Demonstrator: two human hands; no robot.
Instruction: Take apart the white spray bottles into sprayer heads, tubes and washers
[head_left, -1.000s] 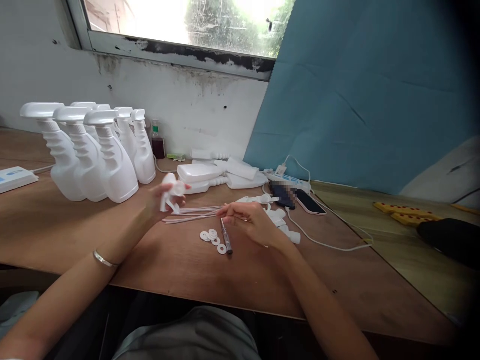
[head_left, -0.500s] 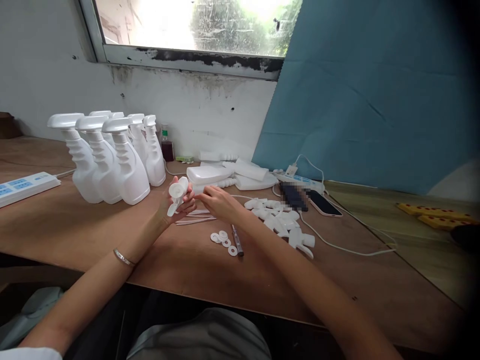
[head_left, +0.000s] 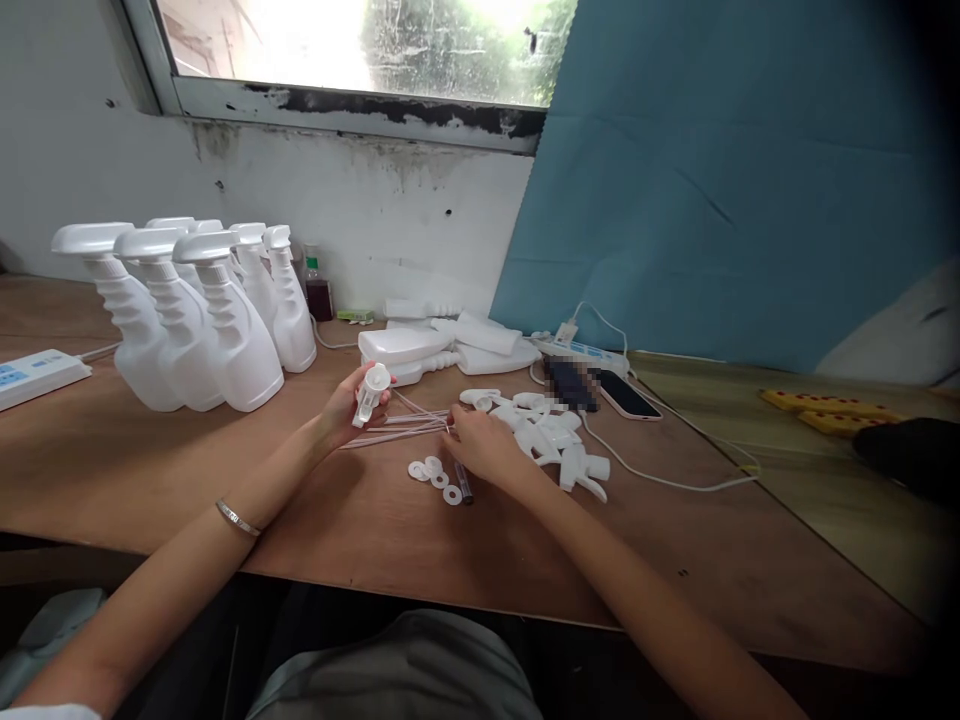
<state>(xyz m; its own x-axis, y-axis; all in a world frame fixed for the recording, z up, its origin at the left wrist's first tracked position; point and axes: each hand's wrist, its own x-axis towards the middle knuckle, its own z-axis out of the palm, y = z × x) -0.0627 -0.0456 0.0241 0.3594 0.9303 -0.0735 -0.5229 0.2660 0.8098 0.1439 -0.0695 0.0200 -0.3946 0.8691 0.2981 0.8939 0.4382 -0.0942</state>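
Note:
My left hand (head_left: 346, 410) is closed around a white trigger spray head (head_left: 372, 392), held just above the wooden table (head_left: 150, 470). A thin white dip tube (head_left: 416, 410) runs from that head to the right. My right hand (head_left: 480, 445) pinches the end of the thin white tubes (head_left: 397, 428) lying on the table. Several white washers (head_left: 432, 477) and a dark pen (head_left: 462, 487) lie just in front of my right hand. A pile of white spray heads (head_left: 551, 435) sits right of it.
Several white spray bottles (head_left: 202, 310) stand at the back left, with more lying flat (head_left: 420, 348) by the wall. A power strip (head_left: 34, 370) lies at far left. A phone (head_left: 626, 398), another power strip (head_left: 581, 352) and a white cable (head_left: 675, 480) lie to the right.
My right hand has moved from beside the spray head down and right onto the loose tubes on the table. My left hand has tilted the spray head.

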